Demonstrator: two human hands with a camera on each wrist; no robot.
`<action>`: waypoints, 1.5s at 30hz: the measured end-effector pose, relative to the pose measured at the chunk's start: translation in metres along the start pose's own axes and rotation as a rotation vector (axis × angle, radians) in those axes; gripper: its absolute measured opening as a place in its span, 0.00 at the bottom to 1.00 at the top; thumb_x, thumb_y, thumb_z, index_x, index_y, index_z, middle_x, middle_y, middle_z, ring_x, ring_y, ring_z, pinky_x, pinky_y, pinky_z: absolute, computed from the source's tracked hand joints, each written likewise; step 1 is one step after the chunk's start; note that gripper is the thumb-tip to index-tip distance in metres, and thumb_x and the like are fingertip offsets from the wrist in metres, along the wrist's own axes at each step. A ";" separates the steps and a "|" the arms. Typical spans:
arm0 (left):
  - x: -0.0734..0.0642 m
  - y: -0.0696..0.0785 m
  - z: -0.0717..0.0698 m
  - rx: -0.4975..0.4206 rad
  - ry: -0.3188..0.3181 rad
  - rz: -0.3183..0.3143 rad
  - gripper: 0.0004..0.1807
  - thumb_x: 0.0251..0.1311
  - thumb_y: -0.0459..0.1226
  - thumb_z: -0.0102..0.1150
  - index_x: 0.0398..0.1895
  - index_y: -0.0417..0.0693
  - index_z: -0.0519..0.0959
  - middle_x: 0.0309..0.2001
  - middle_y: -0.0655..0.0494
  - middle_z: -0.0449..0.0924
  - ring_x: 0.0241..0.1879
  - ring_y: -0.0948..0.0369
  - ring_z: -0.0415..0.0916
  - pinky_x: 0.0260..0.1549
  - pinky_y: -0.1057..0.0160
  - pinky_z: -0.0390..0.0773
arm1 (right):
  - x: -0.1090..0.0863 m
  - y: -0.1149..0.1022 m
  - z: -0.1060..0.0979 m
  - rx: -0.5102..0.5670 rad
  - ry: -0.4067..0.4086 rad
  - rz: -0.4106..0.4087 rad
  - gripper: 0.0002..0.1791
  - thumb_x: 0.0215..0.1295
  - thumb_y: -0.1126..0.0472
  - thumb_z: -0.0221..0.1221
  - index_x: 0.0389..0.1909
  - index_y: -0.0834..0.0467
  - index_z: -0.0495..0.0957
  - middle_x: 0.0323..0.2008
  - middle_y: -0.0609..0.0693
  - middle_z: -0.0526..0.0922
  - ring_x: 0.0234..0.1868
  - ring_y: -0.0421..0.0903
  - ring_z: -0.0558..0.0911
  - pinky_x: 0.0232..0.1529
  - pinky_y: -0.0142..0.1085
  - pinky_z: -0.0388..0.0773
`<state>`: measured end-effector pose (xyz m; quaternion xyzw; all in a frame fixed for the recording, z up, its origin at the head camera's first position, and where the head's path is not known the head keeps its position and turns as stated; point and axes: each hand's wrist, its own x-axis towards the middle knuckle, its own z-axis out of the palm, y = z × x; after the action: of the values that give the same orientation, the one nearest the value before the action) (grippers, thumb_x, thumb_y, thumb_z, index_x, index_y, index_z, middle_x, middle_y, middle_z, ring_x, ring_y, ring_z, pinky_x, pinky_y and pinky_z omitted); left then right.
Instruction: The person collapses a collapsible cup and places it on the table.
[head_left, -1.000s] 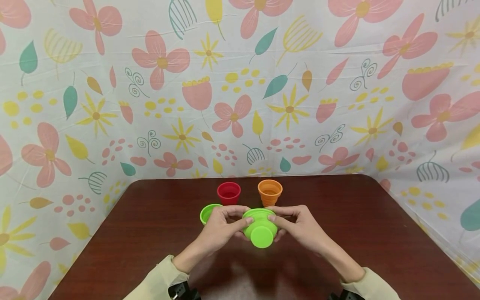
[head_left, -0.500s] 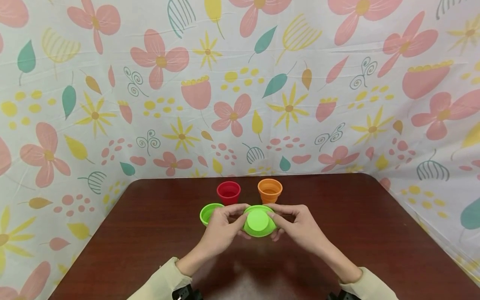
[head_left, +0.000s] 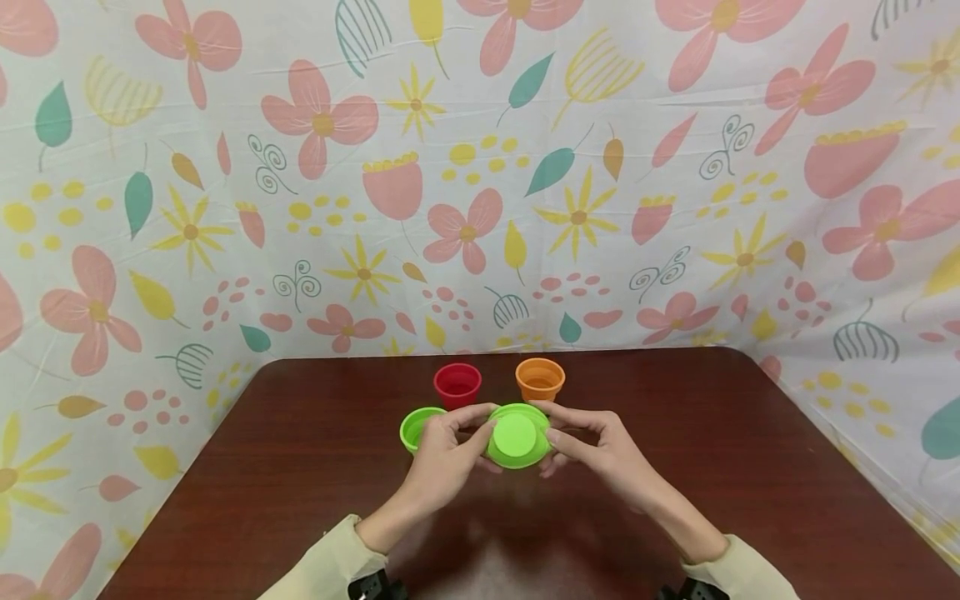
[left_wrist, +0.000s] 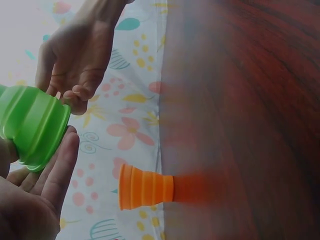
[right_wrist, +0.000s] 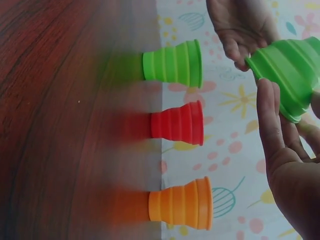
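**Held green cup tips mouth-down between two hands, its base turned to the wearer**

The held green cup (head_left: 515, 436) is in the air above the brown table (head_left: 712, 475), in front of the person. Its long axis runs aslant: the narrow round base points up and back toward the head camera, which sees it nearly face-on, while the wide mouth points down and away. Both wrist views show the stepped side wall, widening from base to rim.

The left hand (head_left: 444, 462) grasps the cup's left side, thumb on the near face and fingers along the rim. The right hand (head_left: 611, 454) pinches the opposite side between thumb and fingers; in the right wrist view its foremost fingers lie fairly straight along the rim.

Three other cups stand upright on the table, long axes vertical, mouths up. The standing green cup (head_left: 415, 427) is just beyond the left hand, which partly hides it. The red cup (head_left: 457, 385) is farther back, and the orange cup (head_left: 540, 380) is to its right, apart from it, behind the held one. Behind the table hangs a floral cloth (head_left: 465, 92). Pale sleeves (head_left: 326, 558) cover the forearms.
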<state>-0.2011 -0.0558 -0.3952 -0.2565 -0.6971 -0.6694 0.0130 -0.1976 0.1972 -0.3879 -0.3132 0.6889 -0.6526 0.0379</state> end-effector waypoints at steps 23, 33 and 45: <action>-0.001 -0.011 -0.004 -0.273 -0.180 0.022 0.28 0.72 0.27 0.59 0.74 0.36 0.72 0.59 0.34 0.81 0.40 0.27 0.84 0.35 0.40 0.88 | 0.000 0.010 0.002 -0.153 0.108 -0.034 0.22 0.78 0.69 0.58 0.70 0.66 0.76 0.48 0.58 0.89 0.27 0.57 0.88 0.35 0.48 0.90; 0.001 -0.013 -0.001 -0.142 -0.085 0.042 0.26 0.69 0.25 0.63 0.70 0.37 0.76 0.56 0.37 0.83 0.35 0.42 0.89 0.35 0.39 0.88 | 0.002 0.014 0.003 -0.090 0.092 -0.026 0.21 0.78 0.69 0.58 0.69 0.66 0.76 0.59 0.63 0.84 0.27 0.59 0.87 0.35 0.51 0.90; 0.004 -0.010 0.003 -0.088 0.012 -0.004 0.25 0.67 0.24 0.61 0.68 0.40 0.79 0.52 0.40 0.85 0.30 0.42 0.88 0.31 0.47 0.90 | 0.000 0.012 -0.001 0.077 -0.003 0.116 0.30 0.76 0.68 0.61 0.76 0.61 0.70 0.55 0.67 0.83 0.38 0.60 0.89 0.47 0.56 0.88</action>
<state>-0.2078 -0.0517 -0.4034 -0.2511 -0.6674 -0.7010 0.0045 -0.2033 0.1974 -0.3991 -0.2721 0.6800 -0.6751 0.0886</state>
